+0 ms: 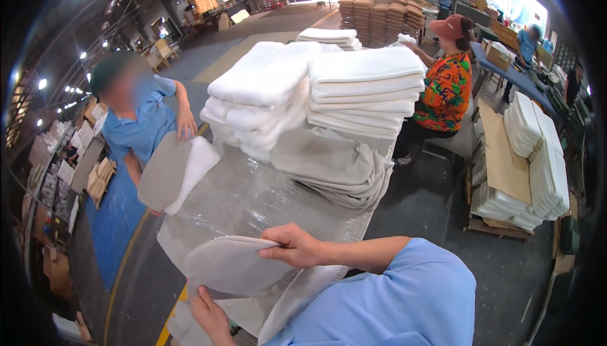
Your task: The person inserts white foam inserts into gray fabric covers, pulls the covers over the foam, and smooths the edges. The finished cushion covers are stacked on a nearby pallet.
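My left hand [208, 317] and my right hand [294, 245] both grip a grey oval fabric cover [231, 264] just above the near end of the table. The left holds its lower edge, the right pinches its upper right rim. A paler grey-white piece [294, 298] hangs below the cover, against my blue sleeve. Whether it is part of the cover I cannot tell.
The table [246, 197] has a shiny plastic sheet. On it lie a pile of grey covers [335, 166] and two stacks of white foam pads [265, 90] [367, 86]. A co-worker in blue [142, 121] holds a grey cover with a white pad [174, 172]. A pallet of white pads [537, 156] stands at right.
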Demonstrator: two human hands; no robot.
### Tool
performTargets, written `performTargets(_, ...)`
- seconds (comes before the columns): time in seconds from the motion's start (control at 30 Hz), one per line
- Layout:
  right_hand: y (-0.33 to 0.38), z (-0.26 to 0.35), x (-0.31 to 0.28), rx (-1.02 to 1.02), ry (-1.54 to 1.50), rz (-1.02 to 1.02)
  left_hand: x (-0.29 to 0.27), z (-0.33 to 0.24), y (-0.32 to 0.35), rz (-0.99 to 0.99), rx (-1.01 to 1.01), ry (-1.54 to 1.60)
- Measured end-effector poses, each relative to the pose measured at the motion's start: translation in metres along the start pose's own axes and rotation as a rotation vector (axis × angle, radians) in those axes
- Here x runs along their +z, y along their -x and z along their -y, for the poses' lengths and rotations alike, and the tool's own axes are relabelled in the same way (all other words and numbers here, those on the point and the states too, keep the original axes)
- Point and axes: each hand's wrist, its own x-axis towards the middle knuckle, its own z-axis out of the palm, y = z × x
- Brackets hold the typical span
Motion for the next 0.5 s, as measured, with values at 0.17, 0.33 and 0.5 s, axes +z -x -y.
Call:
performTargets(0.17,-0.003,0.007,0.004,-0.108,0.011,0.008,-0.01,-0.008,-0.021,0.104,0.052,-0.497)
performTargets(0.33,-0.004,0.014,0.009,-0.079,0.005,0.015,-0.005,0.0,-0.033,0.064,0.098,-0.478)
performTargets(0.5,0.004,0.012,0.014,-0.063,-0.005,0.012,0.022,0.033,-0.025,0.053,-0.175,0.195)
